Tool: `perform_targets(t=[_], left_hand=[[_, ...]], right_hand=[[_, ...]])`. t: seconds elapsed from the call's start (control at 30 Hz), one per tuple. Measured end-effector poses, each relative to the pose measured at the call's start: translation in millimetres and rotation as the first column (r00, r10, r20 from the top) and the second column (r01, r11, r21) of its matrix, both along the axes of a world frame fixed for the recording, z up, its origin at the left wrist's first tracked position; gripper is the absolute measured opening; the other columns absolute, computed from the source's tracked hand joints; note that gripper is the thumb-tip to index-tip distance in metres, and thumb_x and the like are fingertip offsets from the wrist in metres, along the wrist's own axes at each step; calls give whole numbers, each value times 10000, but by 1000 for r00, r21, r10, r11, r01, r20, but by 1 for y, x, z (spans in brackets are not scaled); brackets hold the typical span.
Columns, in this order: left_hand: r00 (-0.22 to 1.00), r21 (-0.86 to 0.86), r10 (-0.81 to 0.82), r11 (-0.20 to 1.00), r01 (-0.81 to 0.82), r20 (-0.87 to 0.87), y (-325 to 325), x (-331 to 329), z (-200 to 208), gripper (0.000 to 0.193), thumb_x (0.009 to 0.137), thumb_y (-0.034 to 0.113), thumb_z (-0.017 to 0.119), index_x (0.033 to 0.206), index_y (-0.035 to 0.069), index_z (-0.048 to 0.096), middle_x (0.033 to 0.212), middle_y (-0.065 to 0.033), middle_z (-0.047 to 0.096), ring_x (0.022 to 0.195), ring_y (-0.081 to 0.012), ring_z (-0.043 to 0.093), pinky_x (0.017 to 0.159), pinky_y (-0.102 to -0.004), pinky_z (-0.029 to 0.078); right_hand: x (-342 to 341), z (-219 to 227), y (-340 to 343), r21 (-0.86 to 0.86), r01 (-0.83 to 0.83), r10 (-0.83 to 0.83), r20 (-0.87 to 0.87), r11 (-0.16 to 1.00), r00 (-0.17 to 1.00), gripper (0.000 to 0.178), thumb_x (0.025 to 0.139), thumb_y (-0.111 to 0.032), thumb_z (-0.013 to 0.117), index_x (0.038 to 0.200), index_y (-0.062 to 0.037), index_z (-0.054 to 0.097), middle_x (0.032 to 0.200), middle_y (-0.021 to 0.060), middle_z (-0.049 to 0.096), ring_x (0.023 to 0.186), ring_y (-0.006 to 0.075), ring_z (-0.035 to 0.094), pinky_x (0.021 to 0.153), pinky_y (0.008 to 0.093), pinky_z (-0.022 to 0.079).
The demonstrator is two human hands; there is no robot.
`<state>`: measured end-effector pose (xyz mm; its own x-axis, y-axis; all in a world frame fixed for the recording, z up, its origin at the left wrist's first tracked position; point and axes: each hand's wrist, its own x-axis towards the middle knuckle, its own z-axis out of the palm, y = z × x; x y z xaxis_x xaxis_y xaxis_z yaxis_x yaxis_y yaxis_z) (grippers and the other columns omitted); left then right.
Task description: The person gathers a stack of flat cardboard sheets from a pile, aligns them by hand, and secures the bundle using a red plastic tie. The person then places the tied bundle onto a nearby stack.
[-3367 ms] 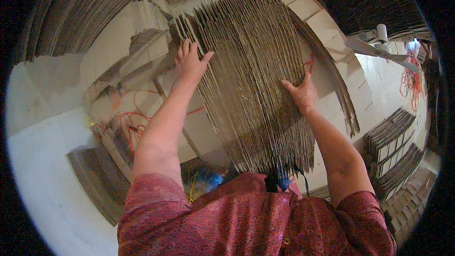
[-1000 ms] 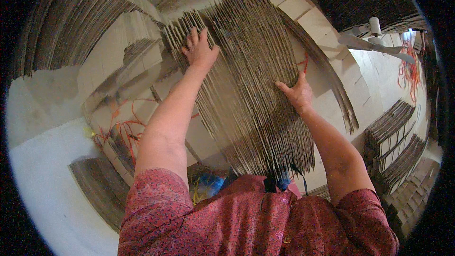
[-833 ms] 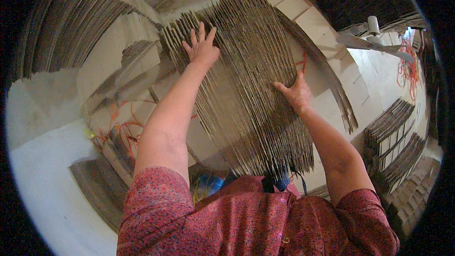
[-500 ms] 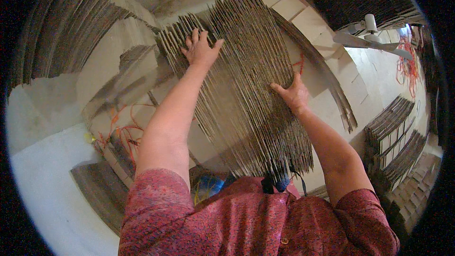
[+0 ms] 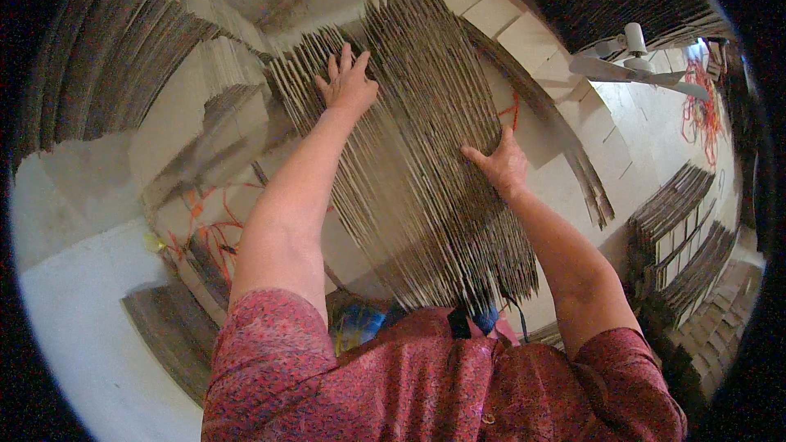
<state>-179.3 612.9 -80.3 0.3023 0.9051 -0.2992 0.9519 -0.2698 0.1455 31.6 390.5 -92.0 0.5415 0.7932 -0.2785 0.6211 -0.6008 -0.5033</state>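
A person's left hand (image 5: 348, 92), fingers spread wide, lies over the edges of a long bank of thin brown cardboard sheets (image 5: 438, 139), while the right hand (image 5: 501, 165) braces the opposite flank, its thumb set well apart from the other fingers. The bank stands on edge between the two hands, running from beyond the left fingertips back toward the wearer's red patterned shirt (image 5: 442, 385). How hard either hand presses cannot be told.

The likeliest trouble sits under the left fingers, where the sheets are looser and a dark cleft just to the right parts them from the denser bulk. With no grip closed around them, those sheets could slump outward if the inward push slackens, or bend if it comes down unevenly. A red cord (image 5: 510, 110) just beyond the right fingertips could snag should that hand slide forward. Farther right of those fingers, a curved row of sheets (image 5: 557, 106) could be knocked askew by a wide sweep.
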Motion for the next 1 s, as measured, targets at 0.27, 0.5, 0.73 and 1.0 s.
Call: perform_targets(t=[0.27, 0.5, 0.73, 1.0], left_hand=[[979, 161, 121, 976, -148, 167, 2, 12, -16, 653, 745, 487, 644, 1281, 160, 462, 1459, -85, 247, 1340, -319, 214, 1000, -634, 208], [993, 48, 63, 997, -68, 104, 0, 22, -2, 634, 823, 322, 556, 1401, 253, 306, 1520, -71, 55, 1387, -333, 65, 1079, -590, 83], [998, 111, -10, 994, 3, 64, 12, 18, -24, 576, 801, 344, 553, 1348, 277, 388, 1515, -62, 127, 1372, -337, 142, 1024, -662, 117], [980, 146, 102, 981, -127, 170, 4, 36, -16, 668, 775, 459, 608, 1329, 167, 376, 1475, -83, 202, 1355, -356, 168, 1005, -666, 155]], right_hand=[[2, -1, 2, -45, -11, 9, -48, 999, 999, 783, 594, -594, 741, 1084, -45, 474, 943, 185, 623, 898, 357, 601, 765, 437, 475], [4, 4, 2, -130, -2, -7, -69, 991, 998, 820, 608, -554, 752, 1147, -26, 429, 970, 225, 617, 929, 394, 587, 802, 451, 456], [2, 6, 3, -89, -6, -1, -69, 996, 998, 833, 601, -554, 754, 1146, -15, 427, 947, 230, 616, 913, 398, 588, 793, 451, 461], [2, -1, 0, -50, -5, 2, -59, 999, 998, 797, 600, -559, 752, 1092, -17, 438, 948, 232, 613, 912, 398, 587, 797, 449, 461]])
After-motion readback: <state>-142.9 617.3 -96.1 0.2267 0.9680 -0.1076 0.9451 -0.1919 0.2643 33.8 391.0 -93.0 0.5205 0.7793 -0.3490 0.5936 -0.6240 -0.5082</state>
